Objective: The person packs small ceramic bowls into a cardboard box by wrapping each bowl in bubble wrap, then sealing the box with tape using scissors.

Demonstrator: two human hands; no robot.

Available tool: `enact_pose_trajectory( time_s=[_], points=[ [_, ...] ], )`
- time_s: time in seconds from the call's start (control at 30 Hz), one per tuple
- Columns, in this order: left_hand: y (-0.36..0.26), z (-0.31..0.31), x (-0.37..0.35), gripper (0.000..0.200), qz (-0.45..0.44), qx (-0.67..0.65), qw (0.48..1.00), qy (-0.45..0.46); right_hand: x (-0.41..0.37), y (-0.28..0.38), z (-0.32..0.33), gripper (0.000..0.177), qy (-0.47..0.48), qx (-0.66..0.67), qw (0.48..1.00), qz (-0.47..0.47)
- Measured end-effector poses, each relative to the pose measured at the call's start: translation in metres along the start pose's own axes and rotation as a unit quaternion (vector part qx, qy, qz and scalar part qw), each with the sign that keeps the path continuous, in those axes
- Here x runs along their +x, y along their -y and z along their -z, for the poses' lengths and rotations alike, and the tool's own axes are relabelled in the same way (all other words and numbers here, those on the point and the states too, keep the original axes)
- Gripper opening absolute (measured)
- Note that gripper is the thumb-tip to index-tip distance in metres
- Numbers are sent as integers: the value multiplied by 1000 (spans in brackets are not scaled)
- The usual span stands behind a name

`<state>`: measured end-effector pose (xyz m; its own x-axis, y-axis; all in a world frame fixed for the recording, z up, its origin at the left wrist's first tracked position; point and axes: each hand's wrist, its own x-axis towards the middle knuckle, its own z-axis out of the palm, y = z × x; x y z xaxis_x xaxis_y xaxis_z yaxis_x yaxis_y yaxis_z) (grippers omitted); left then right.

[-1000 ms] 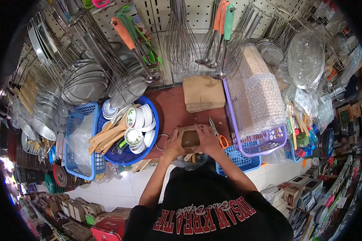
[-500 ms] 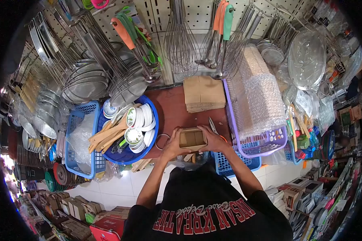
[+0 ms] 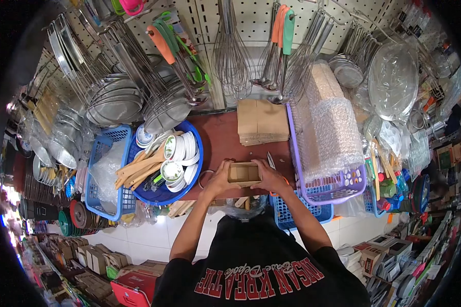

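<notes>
Pegboard wall [image 3: 251, 20] hung with whisks [image 3: 230, 56] and strainers backed a reddish-brown bench [image 3: 217, 135] in a crowded kitchenware shop. At the middle of the bench's near edge, a small cardboard box [image 3: 244, 173] was held just above the surface with its open side up toward the camera. Its long axis ran left to right, so that each short end met one palm. The left hand [image 3: 220, 180] was curled around the left end and the right hand [image 3: 270, 177] around the right end. Both had their fingers closed onto the box walls, and neither was nearer than the other. Toward the far edge, directly beyond the box, lay a stack of flat cardboard sheets [image 3: 261, 122]. A round blue basket [image 3: 199, 153] of small bowls and wooden spoons stood at the left edge, just beside the left hand. A purple basket [image 3: 338, 190] holding a roll of bubble wrap [image 3: 330, 128] stood at the right edge. Scissors [image 3: 270, 162] lay just beyond the right hand, partly hidden by it.
</notes>
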<state>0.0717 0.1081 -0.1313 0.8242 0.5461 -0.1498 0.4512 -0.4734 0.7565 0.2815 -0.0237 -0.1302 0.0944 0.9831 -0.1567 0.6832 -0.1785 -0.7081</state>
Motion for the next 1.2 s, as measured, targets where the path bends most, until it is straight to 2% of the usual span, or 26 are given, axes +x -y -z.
enact_pose_trajectory(
  time_s=[0.03,0.13,0.23,0.33,0.37,0.47,0.5,0.6,0.63,0.67,0.73,0.77,0.87,0.9,0.97,1.03,1.13,1.2],
  points=[
    [-1,2,0,98,0,11,1000,9,1,0,-1,98,-6,-12,1000,-4],
    [-11,0,-2,99,76,119,990,19,-4,5,-1,97,-10,-42,999,-23],
    [-5,-13,-3,101,36,273,961,-20,-3,9,0,97,-6,-71,997,-28],
    [0,-27,-1,113,60,336,939,-35,0,3,-9,93,-35,-119,992,-25],
    [-4,-29,0,111,76,366,927,-29,0,4,-9,92,-11,-124,991,-57],
    [-22,-29,-2,106,93,403,910,-44,1,14,-7,92,2,-254,965,-72],
    [-21,-31,-2,103,91,415,904,-51,2,14,-8,93,6,-256,964,-73],
    [0,-49,-7,98,30,402,903,-149,4,18,-8,96,15,-260,963,-73],
    [5,-52,-11,89,6,479,859,-179,1,24,-4,97,15,-263,962,-71],
    [9,-55,-18,85,-2,408,897,-171,0,27,-2,97,15,-267,961,-70],
    [-24,-36,-43,77,-24,256,954,-155,1,22,-6,101,2,-272,961,-53],
    [-30,-37,-55,64,-40,177,966,-186,0,17,-9,103,-4,-275,960,-44],
    [-39,-43,-89,51,-6,32,982,-188,2,4,-24,109,-57,-308,949,-8],
    [-42,-42,-100,46,7,-40,980,-192,2,12,-20,116,-42,-311,949,-22],
    [-47,-35,-124,38,34,-183,962,-199,0,12,-18,119,-43,-348,936,7],
    [-52,-22,-146,33,79,-252,940,-216,-3,33,-8,122,-31,-332,942,22],
    [-37,-8,-170,27,100,-277,917,-268,-8,95,17,102,46,-321,946,-15],
    [-32,11,-179,26,113,-312,891,-309,-5,107,10,87,-7,-302,953,26]
  ],
)
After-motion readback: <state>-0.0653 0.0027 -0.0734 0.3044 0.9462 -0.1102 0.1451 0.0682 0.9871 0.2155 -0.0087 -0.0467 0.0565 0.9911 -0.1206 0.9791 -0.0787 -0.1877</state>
